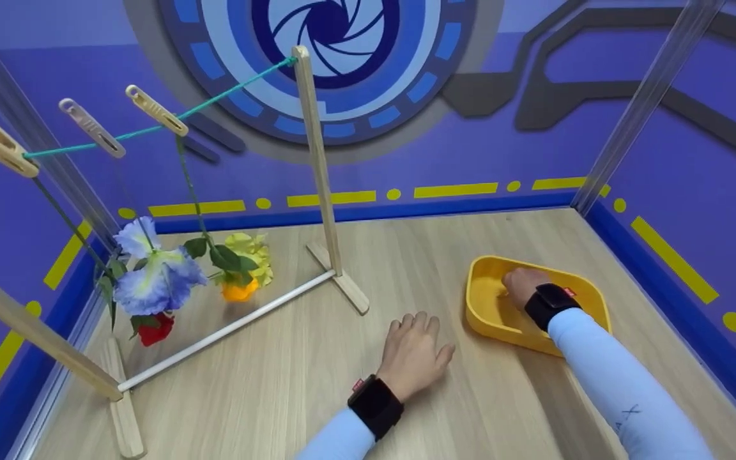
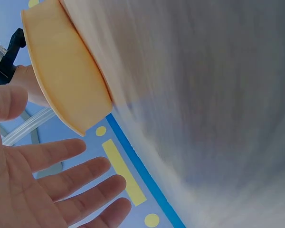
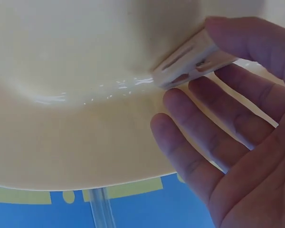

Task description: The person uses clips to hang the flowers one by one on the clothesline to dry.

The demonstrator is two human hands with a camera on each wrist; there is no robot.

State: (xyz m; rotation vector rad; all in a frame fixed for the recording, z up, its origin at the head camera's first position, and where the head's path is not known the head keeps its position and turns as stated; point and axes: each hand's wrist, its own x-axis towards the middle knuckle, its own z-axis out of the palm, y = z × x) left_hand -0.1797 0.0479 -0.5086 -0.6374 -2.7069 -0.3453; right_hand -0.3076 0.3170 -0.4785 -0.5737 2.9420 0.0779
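My right hand (image 1: 526, 287) reaches down into a yellow plastic basin (image 1: 486, 319). In the right wrist view, its thumb and index finger pinch a pale clothespin (image 3: 190, 61) at the basin's inner wall, while the other fingers stay spread. Held low over the wooden table, my left hand (image 1: 414, 354) has its fingers loosely extended and nothing in it. The left wrist view looks along its palm towards the basin's outer side.
To the left stands a wooden frame (image 1: 320, 160) with a green string (image 1: 240, 85). Several clothespins (image 1: 157, 110) clip onto it. Artificial flowers hang below: a blue-violet one (image 1: 157, 281), a red one (image 1: 156, 329), and yellow and orange blooms (image 1: 240, 291). Printed blue panels (image 1: 406, 166) enclose the table.
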